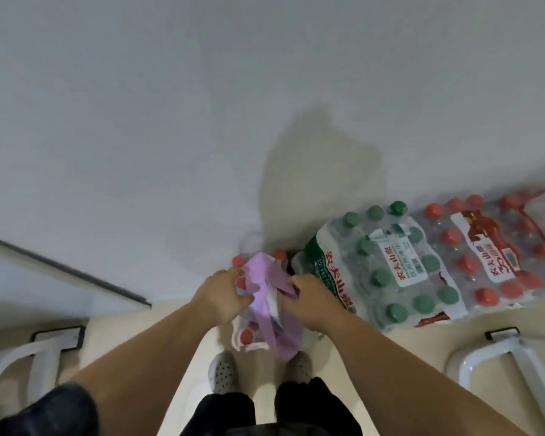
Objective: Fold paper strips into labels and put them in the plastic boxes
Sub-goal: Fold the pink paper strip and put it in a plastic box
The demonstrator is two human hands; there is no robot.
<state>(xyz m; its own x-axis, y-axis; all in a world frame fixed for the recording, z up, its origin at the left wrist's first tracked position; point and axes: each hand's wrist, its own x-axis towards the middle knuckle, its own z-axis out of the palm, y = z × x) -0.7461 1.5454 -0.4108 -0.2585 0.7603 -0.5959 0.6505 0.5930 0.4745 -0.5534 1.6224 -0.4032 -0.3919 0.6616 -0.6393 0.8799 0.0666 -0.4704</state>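
Trousers (315,404) in a dark fabric are seen at the bottom edge, and below them a pair of pale perforated shoes (222,371) is planted on the beige floor (123,325). White tubular frame legs (41,357) are set on the floor at the far left and far right. Both bare forearms are extended forward and converge above the shoes. The left grip (222,294) is closed on the left edge of a purple bag (266,278), with the fingers curled onto the film. The right grip (315,305) is closed on the right side of the same bag, where a handle loop is pinched. The bag is held upright between the two grips, and its lower end hangs just in front of the shoes. A white sheet-like item (272,302) is exposed in the mouth of the bag; whether it is a paper strip cannot be told because of blur. Directly behind the bag, a small shrink-wrapped pack of red-capped bottles (246,336) stands on the floor. To its right, a green-capped bottle pack (390,272) is laid tilted, and a larger red-capped bottle pack (491,247) is placed just beside it, farther right. All three packs are backed by a plain white wall (170,121).
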